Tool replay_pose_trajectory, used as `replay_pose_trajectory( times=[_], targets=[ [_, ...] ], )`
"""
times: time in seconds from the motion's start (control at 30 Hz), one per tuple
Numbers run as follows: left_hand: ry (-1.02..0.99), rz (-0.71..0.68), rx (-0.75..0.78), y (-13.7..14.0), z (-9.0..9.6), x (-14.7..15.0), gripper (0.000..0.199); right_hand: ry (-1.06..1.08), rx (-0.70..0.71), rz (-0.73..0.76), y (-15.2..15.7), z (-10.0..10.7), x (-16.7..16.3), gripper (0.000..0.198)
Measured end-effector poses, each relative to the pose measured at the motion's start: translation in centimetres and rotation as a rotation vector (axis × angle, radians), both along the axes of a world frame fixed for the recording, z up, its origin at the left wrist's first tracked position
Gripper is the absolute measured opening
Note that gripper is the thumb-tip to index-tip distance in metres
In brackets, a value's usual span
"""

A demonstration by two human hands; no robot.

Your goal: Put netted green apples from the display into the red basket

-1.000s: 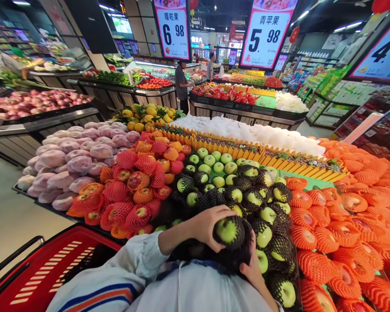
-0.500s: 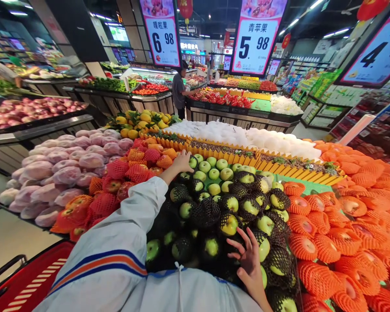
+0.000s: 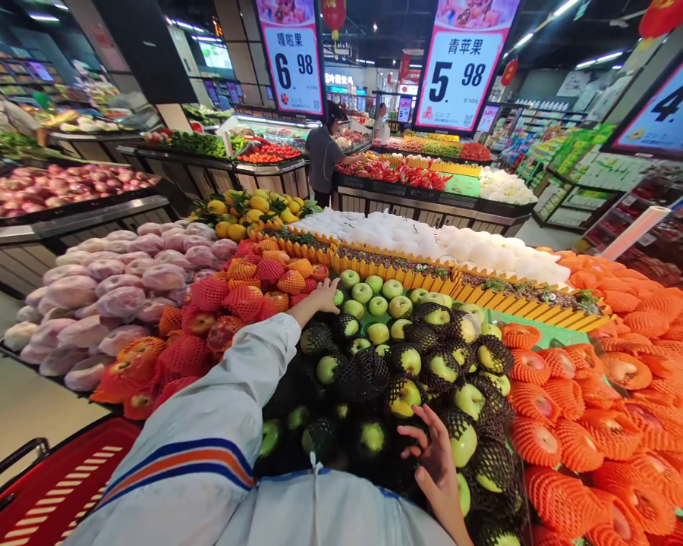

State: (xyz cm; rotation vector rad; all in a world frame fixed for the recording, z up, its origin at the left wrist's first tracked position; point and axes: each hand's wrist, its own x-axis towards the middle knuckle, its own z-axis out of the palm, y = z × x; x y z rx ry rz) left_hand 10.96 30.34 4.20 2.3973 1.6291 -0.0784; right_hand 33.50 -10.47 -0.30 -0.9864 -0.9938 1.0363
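My left hand (image 3: 322, 296) reaches to the far left corner of the green apple pile. Its fingers are curled over a green apple (image 3: 338, 298), which they mostly hide. Nearer to me, my right hand (image 3: 432, 453) hovers over the netted green apples (image 3: 460, 440) with fingers apart and slightly bent, holding nothing. Many of the green apples wear black foam nets; those around my left hand are mostly bare, such as the apple (image 3: 362, 293) just to its right.
Red and orange netted fruit (image 3: 244, 302) lies left of the apples, orange-netted fruit (image 3: 546, 440) to the right. A yellow picket divider (image 3: 387, 265) runs behind them, with white-wrapped fruit (image 3: 376, 231) beyond. A red shopping basket (image 3: 62, 478) is at lower left. A person (image 3: 323, 159) stands farther back.
My left hand has shifted slightly down and now covers more of the green apple at its fingertips. My right hand stays nearly in place. The view has turned slightly left.
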Motion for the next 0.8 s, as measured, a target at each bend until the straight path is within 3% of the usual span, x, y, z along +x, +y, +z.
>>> replay_pose_trajectory(
  times=[0.17, 0.3, 0.43, 0.5, 0.57, 0.6, 0.67, 0.73, 0.8],
  targets=[
    [-0.118, 0.029, 0.085, -1.8, 0.8, -0.6, 0.116, -0.021, 0.001, 0.029, -0.3, 0.7, 0.1, 0.061],
    [-0.216, -0.034, 0.143, -4.7, 2.7, -0.9, 0.083, -0.04, 0.001, 0.075, -0.8, 1.7, 0.1, 0.051],
    [-0.298, -0.305, 0.061, -10.3, 3.7, -0.4, 0.054, -0.013, -0.014, 0.096, -1.1, 2.4, -0.4, 0.044],
    [-0.343, -0.507, -0.037, -13.7, 3.3, 0.2, 0.065, -0.01, -0.017, 0.117, -1.1, 2.8, -0.8, 0.041],
    [-0.37, -0.608, -0.07, -16.6, 2.6, 0.7, 0.083, -0.016, -0.014, 0.144, -1.1, 3.2, -1.0, 0.039],
    [-0.377, -0.603, -0.053, -17.9, 2.2, 1.0, 0.082, -0.021, -0.009, 0.151, -1.1, 3.3, -1.1, 0.038],
    [-0.395, -0.528, 0.012, -19.7, 1.9, 1.4, 0.053, -0.038, -0.005, 0.153, -1.4, 3.6, -1.1, 0.035],
    [-0.424, -0.445, 0.08, -21.0, 2.4, 1.6, 0.022, -0.055, -0.007, 0.144, -1.7, 3.6, -1.1, 0.032],
    [-0.519, -0.366, 0.151, -22.5, 3.4, 1.7, 0.004, -0.064, -0.018, 0.135, -2.1, 3.5, -1.0, 0.03]
  ],
)
